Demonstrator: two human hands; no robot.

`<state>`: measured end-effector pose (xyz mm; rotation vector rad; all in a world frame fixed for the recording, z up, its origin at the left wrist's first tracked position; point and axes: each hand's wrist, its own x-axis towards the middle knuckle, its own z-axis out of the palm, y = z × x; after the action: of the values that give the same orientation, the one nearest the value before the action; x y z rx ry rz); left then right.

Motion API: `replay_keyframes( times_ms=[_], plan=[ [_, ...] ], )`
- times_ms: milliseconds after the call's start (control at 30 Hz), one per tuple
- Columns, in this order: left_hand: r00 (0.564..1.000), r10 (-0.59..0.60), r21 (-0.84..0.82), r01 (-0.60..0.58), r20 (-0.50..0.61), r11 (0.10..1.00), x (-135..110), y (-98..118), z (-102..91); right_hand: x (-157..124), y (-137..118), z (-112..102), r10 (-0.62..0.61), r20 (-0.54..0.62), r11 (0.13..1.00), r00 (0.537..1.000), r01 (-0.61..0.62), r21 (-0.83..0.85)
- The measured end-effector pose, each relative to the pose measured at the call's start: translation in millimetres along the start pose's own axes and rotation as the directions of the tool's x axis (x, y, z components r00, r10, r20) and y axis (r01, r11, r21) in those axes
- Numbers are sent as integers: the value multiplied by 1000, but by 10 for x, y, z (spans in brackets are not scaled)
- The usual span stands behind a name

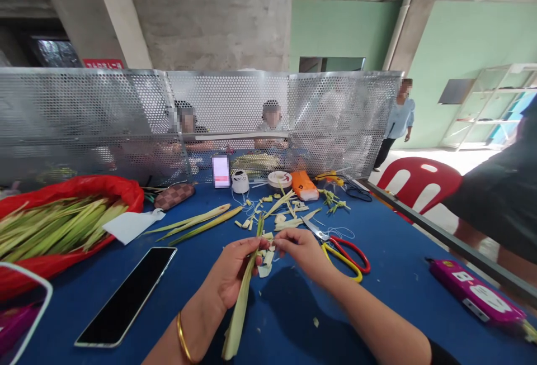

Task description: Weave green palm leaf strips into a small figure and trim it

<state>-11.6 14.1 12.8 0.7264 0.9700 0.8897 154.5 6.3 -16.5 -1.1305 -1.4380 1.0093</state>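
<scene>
My left hand point(237, 269) is closed around a long, pale green folded leaf point(240, 320), whose broad end points toward me and whose narrow green tip rises past the fingers. Close by on the right, my right hand point(302, 249) pinches with thumb and fingertips beside the leaf; what lies in that pinch is too small to make out. Cut leaf scraps point(268, 259) lie below and beyond both hands. Open scissors with red and yellow handles point(342, 253) rest just right of my right hand. Two longer leaves point(205, 225) lie farther back on the left.
A red bag point(134, 189) full of leaves sits at left, with a black-screened phone point(126, 298) nearer me. Thread cone point(240, 182), tape roll point(279, 179) and orange tissue pack point(305, 186) stand before a perforated metal screen point(226, 102). A purple box point(476, 292) lies at right.
</scene>
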Motion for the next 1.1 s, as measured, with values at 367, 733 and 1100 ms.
replay_keyframes(
  times_ms=[367,733,1100],
  plan=[
    [999,-14,-21,13,-47,1000,10,-2,7,-20,-60,-38,170,12,948,985,-167,271],
    [981,191,188,-193,31,963,21,-175,68,-70,-65,7,331,1,780,944,-274,562],
    [993,104,207,-115,64,972,41,-221,97,-101,18,64,319,-22,810,948,-260,526]
  ],
)
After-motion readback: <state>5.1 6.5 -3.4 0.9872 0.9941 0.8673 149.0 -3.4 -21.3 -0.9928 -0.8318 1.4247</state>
